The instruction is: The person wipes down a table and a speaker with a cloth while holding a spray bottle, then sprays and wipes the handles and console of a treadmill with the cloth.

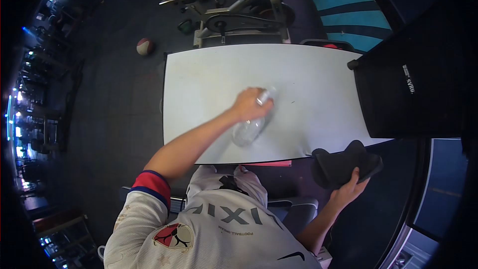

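Note:
My left hand (250,105) is wrapped around the upper part of a clear bottle (247,132) over the middle of the white tabletop (209,79). The bottle is tilted, its wider body toward me and its narrow end pointing away. Motion blurs both a little, so the top of the bottle is hard to make out. At the table's near right corner, my right hand (350,190) grips a dark grey, soft-looking lobed item (341,167), perhaps a folded cloth. My thumb lies on top of it, while the other fingers are mostly hidden beneath.
A large black panel-like object (413,79) with white lettering stands over the table's right end. Exercise bikes (239,22) are beyond the far edge. On the dark floor to the left lies a red and white ball (145,47). Something pink (269,163) shows under the near edge.

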Tool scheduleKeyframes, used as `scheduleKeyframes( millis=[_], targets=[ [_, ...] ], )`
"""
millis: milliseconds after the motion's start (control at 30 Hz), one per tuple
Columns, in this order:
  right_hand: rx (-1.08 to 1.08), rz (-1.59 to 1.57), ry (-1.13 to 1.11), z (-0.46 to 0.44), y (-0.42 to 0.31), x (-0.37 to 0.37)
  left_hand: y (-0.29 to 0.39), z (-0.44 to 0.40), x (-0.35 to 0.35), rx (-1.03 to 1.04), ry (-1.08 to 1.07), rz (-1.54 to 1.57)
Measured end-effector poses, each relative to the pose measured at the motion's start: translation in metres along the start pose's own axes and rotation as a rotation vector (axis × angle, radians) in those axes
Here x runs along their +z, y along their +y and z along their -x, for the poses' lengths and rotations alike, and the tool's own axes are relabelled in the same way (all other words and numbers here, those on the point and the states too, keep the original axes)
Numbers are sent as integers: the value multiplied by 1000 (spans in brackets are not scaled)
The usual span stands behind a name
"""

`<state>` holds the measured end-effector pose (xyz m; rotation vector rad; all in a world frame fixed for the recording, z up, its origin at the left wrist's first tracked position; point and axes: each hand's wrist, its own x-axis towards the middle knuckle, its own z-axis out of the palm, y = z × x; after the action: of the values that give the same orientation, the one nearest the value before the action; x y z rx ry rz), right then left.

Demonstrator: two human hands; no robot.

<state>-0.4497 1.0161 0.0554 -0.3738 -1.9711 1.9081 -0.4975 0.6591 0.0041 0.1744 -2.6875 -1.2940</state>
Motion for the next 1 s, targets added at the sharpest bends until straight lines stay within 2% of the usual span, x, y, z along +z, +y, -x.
scheduleKeyframes(
  millis=[67, 133, 167, 200, 233, 300, 400, 433, 500, 600, 667, 700, 733, 800, 867, 967, 1000],
  targets=[
    [-117, 264, -168, -3, 13, -8, -11, -17, -20, -160, -10, -93],
    [60, 129, -508, 1, 1, 10, -34, -17, -56, -292, -42, -122],
    [129, 49, -704, -2, 9, 15, -51, -2, -77, -303, 30, -52],
    [-111, 403, -794, -10, 42, 19, -67, 16, -96, -314, 104, 15],
    [-360, 754, -863, -17, 80, 25, -50, 37, -125, -261, 180, 27],
    [-479, 1195, -1091, -10, 107, 74, -53, 92, -171, -307, 328, -37],
    [-654, 1339, -990, -9, 149, 128, -49, 192, -217, -469, 645, -52],
    [-655, 1333, -941, -25, 160, 156, -46, 226, -224, -510, 774, -58],
    [-653, 1348, -772, -54, 173, 227, -42, 297, -237, -626, 871, -97],
    [-580, 1388, -639, -67, 173, 368, -25, 380, -233, -760, 980, -176],
    [-681, 1343, -602, -27, 163, 459, -21, 420, -227, -866, 1003, -166],
    [-691, 1311, -674, 10, 145, 493, -16, 426, -223, -897, 1027, -146],
    [-827, 1228, -678, 53, 164, 527, -10, 427, -219, -924, 1046, -127],
    [-902, 1026, -900, 145, 141, 558, -8, 413, -213, -922, 1104, -78],
    [-1042, 878, -1071, 217, 134, 547, -9, 396, -215, -918, 1113, -44],
    [-1125, 519, -1370, 231, 144, 489, -28, 368, -229, -858, 1038, 52],
    [-1092, 542, -1408, 214, 140, 462, -40, 367, -236, -835, 998, 118]
  ],
)
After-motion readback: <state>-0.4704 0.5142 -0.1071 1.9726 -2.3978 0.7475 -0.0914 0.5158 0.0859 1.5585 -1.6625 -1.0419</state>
